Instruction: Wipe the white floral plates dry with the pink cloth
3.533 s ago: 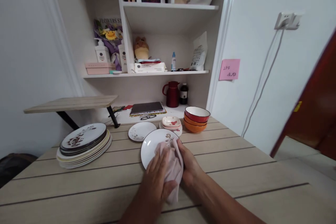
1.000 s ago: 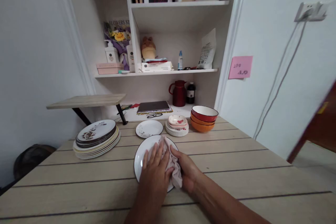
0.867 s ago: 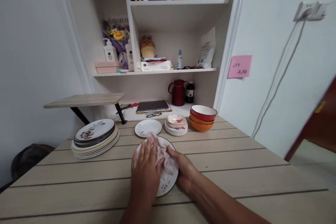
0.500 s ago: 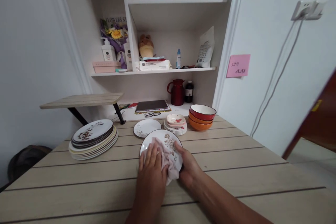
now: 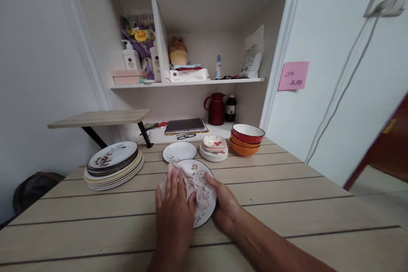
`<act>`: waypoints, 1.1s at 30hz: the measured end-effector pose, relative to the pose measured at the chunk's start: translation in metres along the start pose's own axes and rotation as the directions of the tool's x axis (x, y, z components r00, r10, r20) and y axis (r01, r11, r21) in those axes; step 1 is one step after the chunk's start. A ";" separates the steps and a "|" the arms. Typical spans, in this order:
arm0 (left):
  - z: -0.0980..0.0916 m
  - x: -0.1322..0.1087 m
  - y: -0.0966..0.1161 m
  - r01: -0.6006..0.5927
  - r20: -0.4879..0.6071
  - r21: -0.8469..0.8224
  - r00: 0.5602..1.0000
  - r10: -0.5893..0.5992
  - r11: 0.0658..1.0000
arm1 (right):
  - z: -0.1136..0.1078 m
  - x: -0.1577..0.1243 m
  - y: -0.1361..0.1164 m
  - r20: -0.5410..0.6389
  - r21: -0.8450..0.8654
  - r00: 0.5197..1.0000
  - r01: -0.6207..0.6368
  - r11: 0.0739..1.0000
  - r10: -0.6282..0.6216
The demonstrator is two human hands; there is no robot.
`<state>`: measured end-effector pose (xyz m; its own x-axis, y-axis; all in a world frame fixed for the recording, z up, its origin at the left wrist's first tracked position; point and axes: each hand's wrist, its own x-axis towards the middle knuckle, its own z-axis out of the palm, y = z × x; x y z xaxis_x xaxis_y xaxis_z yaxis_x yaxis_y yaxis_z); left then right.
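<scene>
Head view: left hand flat and open, fingers spread, gripping nothing, pressing pink cloth onto white plate lying on wooden table. Right hand curled around plate's right rim, thumb over the edge. Just behind, small plate, saucer stack and nested bowls; farther left, large plate stack.

light: bright, even, soft | shadows: faint | focus: sharp | edges: wide-angle bending, door blurred
</scene>
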<state>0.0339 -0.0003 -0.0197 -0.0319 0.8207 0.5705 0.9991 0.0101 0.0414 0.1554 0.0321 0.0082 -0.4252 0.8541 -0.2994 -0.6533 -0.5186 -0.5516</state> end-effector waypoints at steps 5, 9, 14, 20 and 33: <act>0.006 -0.004 0.000 -0.164 0.021 -0.042 0.986 0.165 0.986 | -0.003 0.001 -0.012 -0.051 0.147 0.999 0.023 0.989 -0.016; 0.004 -0.008 0.009 -0.363 0.024 -0.135 0.929 0.369 0.922 | -0.006 0.000 -0.016 -0.047 0.110 0.996 -0.072 0.991 0.078; -0.006 -0.004 0.010 -0.375 0.042 -0.163 0.922 0.386 0.913 | -0.003 -0.002 -0.008 -0.059 -0.016 0.989 -0.138 0.990 0.137; -0.012 0.004 0.001 -0.133 0.011 -0.074 0.991 0.134 0.988 | -0.001 -0.002 0.003 0.062 -0.041 0.996 -0.063 0.997 0.065; -0.006 -0.001 0.002 -0.182 0.010 -0.042 0.983 0.182 0.982 | -0.001 -0.002 -0.005 -0.017 0.042 1.000 -0.025 0.999 0.025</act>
<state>0.0361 -0.0046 -0.0159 0.1511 0.8145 0.5601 0.9862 -0.1633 -0.0284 0.1600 0.0325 0.0108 -0.4311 0.8412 -0.3263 -0.6683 -0.5407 -0.5109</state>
